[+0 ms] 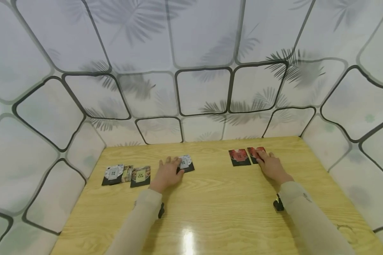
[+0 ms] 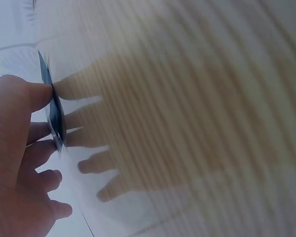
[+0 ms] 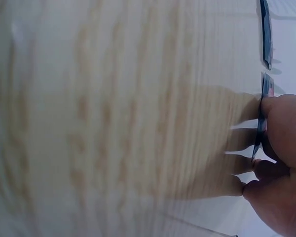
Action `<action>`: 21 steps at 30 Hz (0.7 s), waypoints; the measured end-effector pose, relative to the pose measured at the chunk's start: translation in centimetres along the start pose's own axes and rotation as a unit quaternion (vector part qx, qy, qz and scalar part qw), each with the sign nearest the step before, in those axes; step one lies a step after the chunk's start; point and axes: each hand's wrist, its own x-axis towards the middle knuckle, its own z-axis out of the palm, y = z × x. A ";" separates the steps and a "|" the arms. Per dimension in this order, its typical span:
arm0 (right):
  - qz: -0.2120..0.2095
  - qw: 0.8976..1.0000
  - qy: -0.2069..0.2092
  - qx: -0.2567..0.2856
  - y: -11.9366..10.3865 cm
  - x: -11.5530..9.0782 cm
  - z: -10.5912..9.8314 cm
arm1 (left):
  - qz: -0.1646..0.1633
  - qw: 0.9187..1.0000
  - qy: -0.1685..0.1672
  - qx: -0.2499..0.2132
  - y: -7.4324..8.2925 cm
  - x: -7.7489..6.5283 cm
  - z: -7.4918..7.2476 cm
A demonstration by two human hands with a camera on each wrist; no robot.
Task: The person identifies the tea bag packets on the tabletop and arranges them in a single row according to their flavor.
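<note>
On the wooden table, my left hand (image 1: 168,174) rests its fingers and thumb on a flat, square grey-and-black packet (image 1: 187,163). The left wrist view shows this packet (image 2: 56,111) edge-on, with thumb and fingertips against its upper side. Farther right, my right hand (image 1: 272,168) lies over the right end of a red-and-black packet (image 1: 253,154), fingers stretched over it and partly hiding it. In the right wrist view, the thumb touches that packet (image 3: 267,89). A matching red-and-black packet (image 1: 239,157) lies just left of it, a narrow gap between them.
At the left lie a grey-and-black packet (image 1: 113,174), a brown patterned packet (image 1: 127,174) partly covered beside it, and a brown-and-black packet (image 1: 140,176). Patterned fabric walls (image 1: 204,92) enclose the table (image 1: 217,212) at the back and both sides.
</note>
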 end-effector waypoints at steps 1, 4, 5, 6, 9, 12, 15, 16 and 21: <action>0.000 1.000 -0.001 0.001 0.0 0.0 0.0 | 0.001 1.000 -0.001 0.002 0.2 0.1 0.1; 0.000 1.000 -0.003 0.004 -0.1 0.0 -0.1 | 0.001 1.000 -0.007 0.009 0.8 0.5 0.2; 0.000 1.000 -0.004 0.006 -0.1 -0.1 -0.2 | 0.002 1.000 -0.009 0.011 1.0 0.6 0.2; 0.002 1.000 -0.005 0.007 -0.1 0.0 -0.1 | 0.004 1.000 -0.010 0.010 1.3 0.7 0.1; 0.004 1.000 -0.004 0.010 -0.1 0.0 -0.1 | 0.011 1.000 -0.009 0.006 2.0 1.0 0.1; 0.003 1.000 -0.001 0.010 0.0 0.0 -0.1 | 0.017 1.000 -0.009 0.004 2.7 1.3 0.2; 0.003 1.000 -0.002 0.013 0.0 0.0 -0.1 | 0.017 1.000 -0.015 0.007 3.2 1.7 0.3; 0.003 1.000 -0.002 0.013 0.0 0.1 -0.1 | 0.016 1.000 -0.017 0.009 3.3 1.8 0.4; 0.004 1.000 -0.005 0.010 -0.1 0.1 0.0 | 0.014 1.000 -0.020 0.011 4.1 2.2 0.6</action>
